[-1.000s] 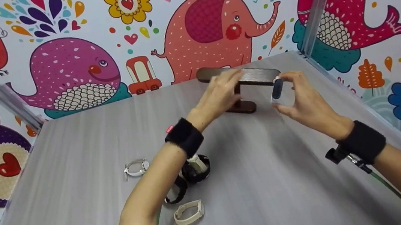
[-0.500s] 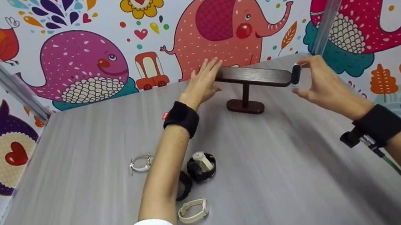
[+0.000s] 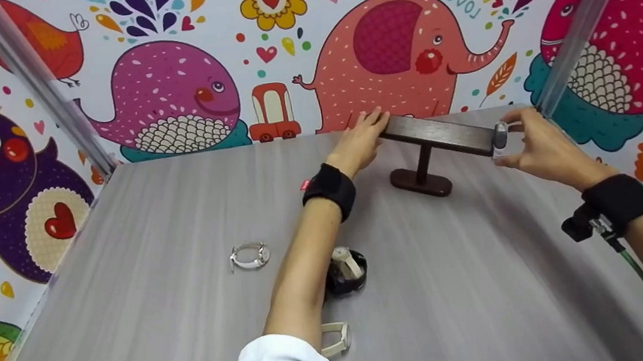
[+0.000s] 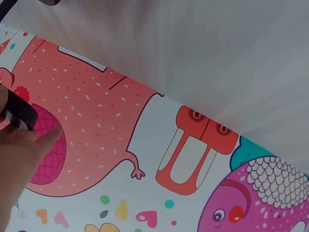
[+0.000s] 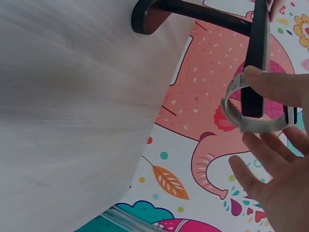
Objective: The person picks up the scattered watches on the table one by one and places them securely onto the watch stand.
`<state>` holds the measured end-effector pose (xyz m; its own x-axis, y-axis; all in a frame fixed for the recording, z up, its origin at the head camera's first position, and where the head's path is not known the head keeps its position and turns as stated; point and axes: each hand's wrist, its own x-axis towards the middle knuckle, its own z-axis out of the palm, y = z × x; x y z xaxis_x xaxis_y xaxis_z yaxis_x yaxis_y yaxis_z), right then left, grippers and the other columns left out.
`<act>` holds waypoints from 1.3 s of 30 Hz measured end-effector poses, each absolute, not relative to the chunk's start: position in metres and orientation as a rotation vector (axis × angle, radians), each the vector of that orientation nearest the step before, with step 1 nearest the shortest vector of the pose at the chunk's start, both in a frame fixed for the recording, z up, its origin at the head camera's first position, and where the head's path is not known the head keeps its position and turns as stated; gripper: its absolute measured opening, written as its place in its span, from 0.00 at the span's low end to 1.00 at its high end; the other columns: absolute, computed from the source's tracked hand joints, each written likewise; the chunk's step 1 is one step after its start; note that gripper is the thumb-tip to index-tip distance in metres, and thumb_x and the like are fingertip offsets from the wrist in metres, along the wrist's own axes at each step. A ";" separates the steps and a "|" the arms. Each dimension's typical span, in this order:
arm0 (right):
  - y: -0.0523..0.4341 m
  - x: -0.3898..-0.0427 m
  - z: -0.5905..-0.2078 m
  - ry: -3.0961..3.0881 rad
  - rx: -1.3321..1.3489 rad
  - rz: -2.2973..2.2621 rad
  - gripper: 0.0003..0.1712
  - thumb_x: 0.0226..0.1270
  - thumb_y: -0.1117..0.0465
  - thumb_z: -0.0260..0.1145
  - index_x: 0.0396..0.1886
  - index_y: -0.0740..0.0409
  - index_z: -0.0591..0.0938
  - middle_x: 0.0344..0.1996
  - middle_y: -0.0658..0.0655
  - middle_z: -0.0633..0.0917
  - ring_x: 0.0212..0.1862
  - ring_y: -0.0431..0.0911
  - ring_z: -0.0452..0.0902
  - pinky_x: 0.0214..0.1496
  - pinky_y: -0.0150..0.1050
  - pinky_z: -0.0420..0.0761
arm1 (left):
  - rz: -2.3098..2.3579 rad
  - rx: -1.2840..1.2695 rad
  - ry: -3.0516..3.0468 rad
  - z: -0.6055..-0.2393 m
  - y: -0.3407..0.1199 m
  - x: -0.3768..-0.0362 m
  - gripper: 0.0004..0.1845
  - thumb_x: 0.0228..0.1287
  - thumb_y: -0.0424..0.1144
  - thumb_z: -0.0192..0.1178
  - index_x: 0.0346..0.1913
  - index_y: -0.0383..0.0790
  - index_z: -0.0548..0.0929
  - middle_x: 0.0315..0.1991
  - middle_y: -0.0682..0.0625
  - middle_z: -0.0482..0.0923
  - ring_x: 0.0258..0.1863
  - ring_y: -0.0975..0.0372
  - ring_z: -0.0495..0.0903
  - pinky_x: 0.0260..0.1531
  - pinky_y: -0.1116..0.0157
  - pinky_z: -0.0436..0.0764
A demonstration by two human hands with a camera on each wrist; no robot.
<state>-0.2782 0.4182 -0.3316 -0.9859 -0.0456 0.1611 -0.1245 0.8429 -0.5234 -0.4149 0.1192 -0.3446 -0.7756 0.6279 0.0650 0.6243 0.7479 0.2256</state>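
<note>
Pinching a grey-faced watch with a looped white strap (image 3: 500,135) between thumb and fingers, my right hand (image 3: 553,145) has it at the right end of a dark brown wooden T-shaped stand (image 3: 437,134), right of centre in the frame. The watch lies just left of that hand, well apart from my left hand (image 3: 354,147), which grips the bar's other end. The loop opens leftward along the bar, apparently around its tip; the face points up, its long axis crossing the bar's. A slim white watch (image 3: 263,255) rests on the grey wood-grain tabletop (image 3: 154,254), left of centre.
</note>
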 end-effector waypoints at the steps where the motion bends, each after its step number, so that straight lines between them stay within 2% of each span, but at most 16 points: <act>1: 0.419 -0.280 -0.334 -2.874 0.135 0.836 0.41 0.59 0.65 0.75 0.65 0.68 0.61 0.65 0.72 0.66 0.69 0.70 0.64 0.68 0.72 0.65 | 0.358 1.063 2.923 -0.345 0.120 -0.415 0.32 0.80 0.38 0.46 0.81 0.50 0.49 0.83 0.51 0.44 0.82 0.52 0.45 0.78 0.50 0.57; 5: 0.416 -0.286 -0.343 -2.836 0.176 0.860 0.40 0.57 0.66 0.76 0.63 0.69 0.63 0.62 0.71 0.68 0.64 0.68 0.68 0.68 0.71 0.65 | 0.336 1.101 2.921 -0.347 0.119 -0.414 0.33 0.80 0.37 0.47 0.81 0.49 0.48 0.83 0.50 0.43 0.82 0.51 0.44 0.79 0.52 0.56; 9: 0.410 -0.290 -0.350 -2.807 0.193 0.885 0.40 0.58 0.64 0.76 0.63 0.70 0.63 0.57 0.71 0.71 0.55 0.63 0.70 0.64 0.67 0.70 | 0.336 1.102 2.923 -0.347 0.117 -0.415 0.35 0.78 0.35 0.49 0.81 0.50 0.48 0.83 0.51 0.42 0.82 0.51 0.43 0.77 0.56 0.62; 11: 0.409 -0.290 -0.351 -2.800 0.192 0.881 0.40 0.58 0.62 0.76 0.63 0.69 0.63 0.54 0.70 0.73 0.51 0.61 0.71 0.60 0.60 0.74 | 0.334 1.102 2.921 -0.347 0.118 -0.415 0.36 0.77 0.35 0.50 0.81 0.50 0.48 0.83 0.51 0.42 0.82 0.52 0.43 0.75 0.59 0.65; 13: 0.409 -0.290 -0.352 -2.794 0.185 0.852 0.39 0.58 0.62 0.77 0.62 0.68 0.64 0.51 0.69 0.76 0.48 0.58 0.72 0.54 0.47 0.76 | 0.342 1.103 2.914 -0.347 0.118 -0.415 0.37 0.77 0.35 0.51 0.81 0.50 0.48 0.83 0.52 0.41 0.82 0.52 0.42 0.74 0.61 0.66; 16: 0.409 -0.290 -0.353 -2.785 0.200 0.787 0.38 0.58 0.61 0.77 0.60 0.69 0.66 0.47 0.68 0.79 0.45 0.56 0.74 0.46 0.31 0.73 | 0.344 1.107 2.897 -0.348 0.118 -0.415 0.38 0.77 0.34 0.51 0.81 0.50 0.46 0.83 0.52 0.39 0.82 0.52 0.41 0.74 0.62 0.66; 18: 0.409 -0.291 -0.352 -2.793 0.200 0.754 0.37 0.57 0.59 0.78 0.59 0.68 0.67 0.45 0.68 0.79 0.43 0.55 0.74 0.41 0.25 0.69 | 0.352 1.103 2.887 -0.349 0.118 -0.416 0.38 0.76 0.33 0.51 0.81 0.50 0.46 0.83 0.52 0.38 0.83 0.52 0.40 0.73 0.63 0.67; 21: 0.408 -0.293 -0.349 -2.831 0.177 0.720 0.38 0.58 0.56 0.77 0.59 0.67 0.67 0.44 0.67 0.78 0.42 0.55 0.73 0.38 0.27 0.70 | 0.362 1.094 2.883 -0.350 0.117 -0.416 0.38 0.76 0.31 0.50 0.81 0.51 0.45 0.83 0.53 0.37 0.83 0.53 0.40 0.71 0.63 0.70; 29: 0.398 -0.303 -0.339 -2.872 0.177 0.633 0.40 0.58 0.52 0.78 0.60 0.66 0.67 0.44 0.68 0.78 0.42 0.57 0.74 0.41 0.46 0.79 | 0.429 1.096 2.888 -0.349 0.112 -0.419 0.36 0.77 0.30 0.48 0.81 0.51 0.47 0.83 0.53 0.38 0.82 0.52 0.40 0.68 0.62 0.74; 34: 0.388 -0.311 -0.337 -2.889 0.170 0.628 0.40 0.57 0.52 0.78 0.60 0.65 0.68 0.42 0.69 0.81 0.40 0.57 0.76 0.42 0.49 0.80 | 0.430 1.105 2.885 -0.350 0.111 -0.419 0.37 0.77 0.31 0.48 0.81 0.51 0.46 0.83 0.53 0.37 0.82 0.52 0.39 0.68 0.63 0.74; 39: 0.378 -0.319 -0.341 -2.873 0.208 0.655 0.39 0.58 0.55 0.77 0.60 0.67 0.68 0.45 0.70 0.81 0.43 0.58 0.77 0.47 0.54 0.81 | 0.464 1.126 2.879 -0.354 0.113 -0.417 0.36 0.77 0.30 0.48 0.81 0.50 0.47 0.83 0.53 0.38 0.82 0.51 0.40 0.71 0.63 0.71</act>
